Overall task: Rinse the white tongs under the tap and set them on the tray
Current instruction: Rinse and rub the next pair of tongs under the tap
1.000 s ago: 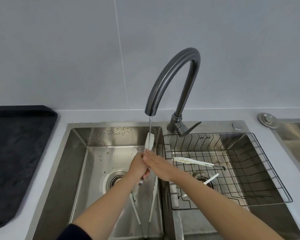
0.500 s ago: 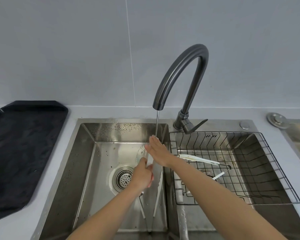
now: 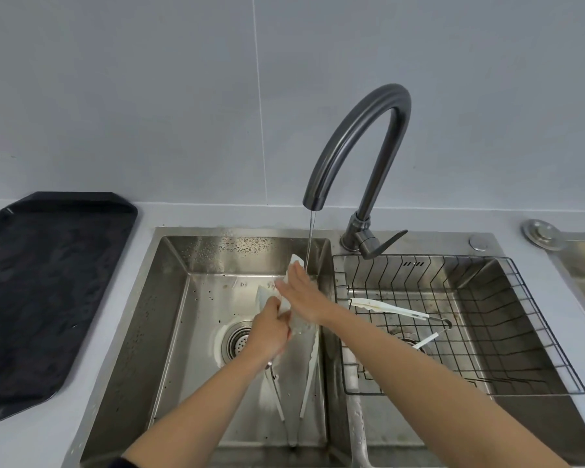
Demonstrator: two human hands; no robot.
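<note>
Now tongs (image 3: 310, 366) tip past R hand (image 3: 301, 295)

A pale grey table (image 3: 217, 216) runs along a tiled wall, with a steel double sink (image 3: 164, 315) set into it. A black tray (image 3: 48, 292) lies flat at its left end, just beside the sink. A dark curved tap (image 3: 355, 136) rises behind the basins, and a round metal disc (image 3: 542, 233) rests at far right.

Looks like a kitchen: twin-basin steel sink (image 3: 217, 232) sunk in a pale worktop (image 3: 156, 216), dark gooseneck tap (image 3: 352, 130) running at centre, wire basket (image 3: 419, 257) in the right basin, black tray (image 3: 48, 292) far left, grey tiled wall (image 3: 149, 96) behind.
</note>
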